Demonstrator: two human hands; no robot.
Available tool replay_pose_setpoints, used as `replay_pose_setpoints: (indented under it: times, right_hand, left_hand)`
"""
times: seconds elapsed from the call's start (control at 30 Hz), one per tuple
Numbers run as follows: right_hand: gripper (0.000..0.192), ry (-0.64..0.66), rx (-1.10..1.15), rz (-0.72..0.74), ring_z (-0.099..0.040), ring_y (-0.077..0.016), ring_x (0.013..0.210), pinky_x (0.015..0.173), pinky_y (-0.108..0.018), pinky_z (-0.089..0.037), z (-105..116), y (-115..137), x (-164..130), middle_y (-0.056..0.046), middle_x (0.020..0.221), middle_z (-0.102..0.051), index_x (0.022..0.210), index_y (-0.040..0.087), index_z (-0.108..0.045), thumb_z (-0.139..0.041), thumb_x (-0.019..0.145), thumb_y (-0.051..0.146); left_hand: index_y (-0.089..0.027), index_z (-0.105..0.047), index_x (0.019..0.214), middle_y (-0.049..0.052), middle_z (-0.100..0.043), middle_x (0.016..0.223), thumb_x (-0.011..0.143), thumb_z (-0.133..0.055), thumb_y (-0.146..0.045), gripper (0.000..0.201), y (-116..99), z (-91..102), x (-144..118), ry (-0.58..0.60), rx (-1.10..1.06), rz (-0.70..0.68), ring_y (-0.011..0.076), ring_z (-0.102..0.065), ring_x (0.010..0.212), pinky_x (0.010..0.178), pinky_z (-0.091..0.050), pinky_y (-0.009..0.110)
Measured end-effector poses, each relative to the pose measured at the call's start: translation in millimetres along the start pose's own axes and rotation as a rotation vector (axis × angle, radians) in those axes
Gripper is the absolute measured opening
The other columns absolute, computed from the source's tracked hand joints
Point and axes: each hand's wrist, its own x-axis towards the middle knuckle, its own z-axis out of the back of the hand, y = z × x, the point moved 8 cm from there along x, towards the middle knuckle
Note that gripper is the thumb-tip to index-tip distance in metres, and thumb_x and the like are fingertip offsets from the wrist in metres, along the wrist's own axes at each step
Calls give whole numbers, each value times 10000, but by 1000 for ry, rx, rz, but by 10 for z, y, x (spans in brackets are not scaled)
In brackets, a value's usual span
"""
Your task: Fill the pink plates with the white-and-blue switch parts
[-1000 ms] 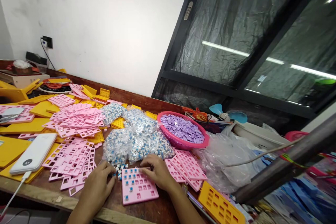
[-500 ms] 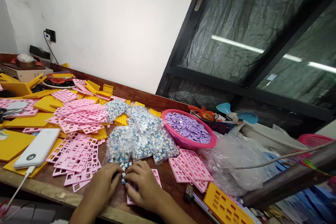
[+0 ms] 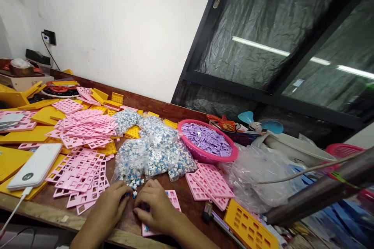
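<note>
A pink plate (image 3: pixel 172 202) lies flat on the wooden table (image 3: pixel 193 210), close to its near edge, and is largely covered by the right hand (image 3: pixel 154 206). Only the plate's far right corner and a strip along its near edge are seen, with a few blue switches set in it. The right hand is laid palm down on the plate with its fingers curled; whether anything is pinched under them cannot be told. The left hand (image 3: pixel 109 206) rests just beside it on the table, fingers bent toward a small loose heap of switches (image 3: pixel 133 183) between the two hands; whether a switch is gripped cannot be told.

Just behind the heap, clear bags of switches (image 3: pixel 152 155) are piled. To the left of the hands, empty pink plates (image 3: pixel 78 175) are spread in overlapping layers, and beyond them more pink plates are stacked on yellow plates (image 3: pixel 26 136). A white power bank (image 3: pixel 35 167) with a cable lies at the far left. To the right of the bags a pink basket (image 3: pixel 230 157) is filled with purple keycaps (image 3: pixel 206 140). In front of it more pink plates (image 3: pixel 210 183) are stacked, and a yellow plate (image 3: pixel 248 227) lies at the near right. Crumpled clear plastic (image 3: pixel 257 175) is heaped beside the basket.
</note>
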Motion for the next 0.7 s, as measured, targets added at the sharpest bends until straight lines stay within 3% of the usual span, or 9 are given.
replay_pose_setpoints:
  times: [0.27, 0.43, 0.57, 0.63, 0.7]
  right_hand:
    - [134, 58, -47, 58, -604, -217, 961, 849, -355, -392, -40, 21, -32, -19, 923, -736, 998, 265, -754, -780, 891, 340]
    - [186, -33, 272, -31, -628, -203, 966, 891, -346, -451, 228, -104, -33, -39, 985, -716, 1090, 293, -786, -639, 1002, 366]
    - [243, -238, 426, -201, -643, -205, 954, 889, -335, -485, 603, -474, -103, -42, 950, -719, 988, 237, -785, -606, 1014, 400]
    - [265, -278, 407, -262, -641, -200, 919, 867, -324, -486, 697, -654, -157, -34, 906, -709, 915, 215, -764, -619, 1001, 419]
    - [288, -271, 388, -295, -638, -194, 882, 843, -313, -482, 713, -790, -196, -27, 864, -694, 840, 201, -737, -638, 985, 430]
  left_hand:
    - [-240, -723, 969, 67, -714, 1021, 951, -461, -205, 264, 16, 62, -30, -39, 116, 79, 236, -664, 968, 899, -499, 382]
    - [-259, -698, 1054, 65, -728, 1052, 973, -508, -265, 207, -115, 92, -96, -106, 40, 18, 230, -680, 960, 867, -535, 356]
    - [-276, -689, 1101, 76, -726, 1051, 993, -545, -328, 187, -553, -210, -155, -149, -24, -207, 219, -685, 936, 827, -557, 318]
    - [-277, -699, 1107, 81, -729, 1048, 988, -545, -268, 195, -811, -474, -158, -160, 19, -320, 232, -682, 971, 873, -551, 340]
    - [-268, -713, 1073, 80, -726, 1004, 960, -532, -178, 231, -962, -717, -120, -177, 114, -342, 250, -673, 950, 863, -539, 373]
